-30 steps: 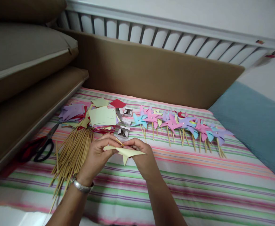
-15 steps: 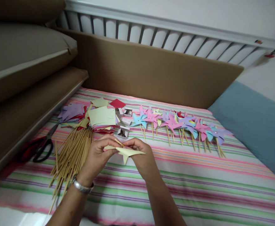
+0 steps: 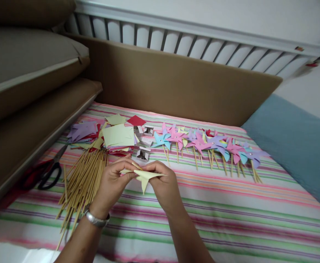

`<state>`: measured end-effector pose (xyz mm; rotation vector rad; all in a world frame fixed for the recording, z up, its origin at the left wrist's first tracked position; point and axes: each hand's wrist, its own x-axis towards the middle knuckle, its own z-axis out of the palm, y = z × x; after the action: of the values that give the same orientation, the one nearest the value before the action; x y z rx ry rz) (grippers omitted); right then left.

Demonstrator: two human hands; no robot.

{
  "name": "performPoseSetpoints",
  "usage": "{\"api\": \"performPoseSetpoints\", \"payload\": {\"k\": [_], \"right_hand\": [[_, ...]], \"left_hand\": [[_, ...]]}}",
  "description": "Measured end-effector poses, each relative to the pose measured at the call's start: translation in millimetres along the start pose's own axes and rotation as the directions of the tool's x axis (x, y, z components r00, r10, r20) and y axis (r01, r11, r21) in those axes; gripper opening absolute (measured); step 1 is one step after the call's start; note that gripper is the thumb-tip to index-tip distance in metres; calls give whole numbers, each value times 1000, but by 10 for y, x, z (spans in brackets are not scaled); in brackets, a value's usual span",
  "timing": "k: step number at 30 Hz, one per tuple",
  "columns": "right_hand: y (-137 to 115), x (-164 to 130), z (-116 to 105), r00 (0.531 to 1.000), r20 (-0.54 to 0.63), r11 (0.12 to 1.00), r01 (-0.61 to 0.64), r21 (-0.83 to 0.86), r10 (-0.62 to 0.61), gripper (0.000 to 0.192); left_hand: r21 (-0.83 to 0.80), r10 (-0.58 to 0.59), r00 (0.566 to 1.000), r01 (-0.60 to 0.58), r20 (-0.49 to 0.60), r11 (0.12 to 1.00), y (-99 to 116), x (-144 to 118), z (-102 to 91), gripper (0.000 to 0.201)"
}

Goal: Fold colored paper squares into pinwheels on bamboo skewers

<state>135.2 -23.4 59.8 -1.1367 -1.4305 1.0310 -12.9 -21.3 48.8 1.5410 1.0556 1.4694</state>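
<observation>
Between my two hands, above the striped cloth, is a pale yellow paper pinwheel [image 3: 145, 175] with its blades folded. My left hand [image 3: 115, 178], with a silver bracelet at the wrist, is closed on its left side. On the other side my right hand [image 3: 162, 179] pinches it too, fingers curled behind the paper. A short end of a wooden stick [image 3: 137, 166] shows between the fingertips, behind the paper; which hand bears it I cannot tell. Just beyond my hands stands a small open white box [image 3: 143, 155] with dark small pieces inside.
A heap of wooden sticks [image 3: 84, 179] lies left of my hands, beside black-handled scissors [image 3: 50, 173]. Behind are stacked paper sheets [image 3: 118, 136] in several colours. Finished pinwheels [image 3: 201, 141] lie in a row at right. Brown cushions [image 3: 39, 95] rise at left.
Both hands and the yellow pinwheel have shifted very slightly left, and the paper is tilted a little differently. Both hands keep their hold; the surrounding things stay in place.
</observation>
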Motion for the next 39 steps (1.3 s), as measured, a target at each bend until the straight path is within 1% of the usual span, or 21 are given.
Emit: {"api": "performPoseSetpoints", "payload": {"k": [3, 8, 10, 13, 20, 26, 36, 39], "right_hand": [[-1, 4, 8, 1000, 7, 1000, -9, 23, 9, 12], [31, 28, 26, 999, 10, 999, 45, 29, -45, 18], [47, 32, 32, 999, 2, 999, 44, 30, -45, 19], [51, 27, 42, 999, -9, 999, 33, 27, -32, 20], [37, 19, 70, 997, -30, 997, 66, 44, -64, 23], [46, 27, 77, 997, -34, 997, 75, 31, -74, 24], [71, 12, 114, 998, -33, 998, 62, 30, -61, 27], [69, 16, 121, 997, -27, 997, 79, 23, -78, 26]], "left_hand": [[-5, 0, 1000, 0, -16, 1000, -3, -5, -1, 8], [1, -8, 999, 9, -39, 1000, -20, 0, -14, 6], [9, -11, 999, 11, -45, 1000, -32, 1, -23, 5], [3, -28, 999, 28, -41, 1000, -53, -3, -34, 6], [-46, -28, 999, 27, -24, 999, -105, -2, -37, 8], [-45, -29, 999, 27, -43, 999, -161, -5, -40, 6], [-57, -54, 996, 50, -76, 997, -88, -6, -22, 6], [-63, -61, 993, 55, -97, 997, -84, -5, -23, 6]]}}
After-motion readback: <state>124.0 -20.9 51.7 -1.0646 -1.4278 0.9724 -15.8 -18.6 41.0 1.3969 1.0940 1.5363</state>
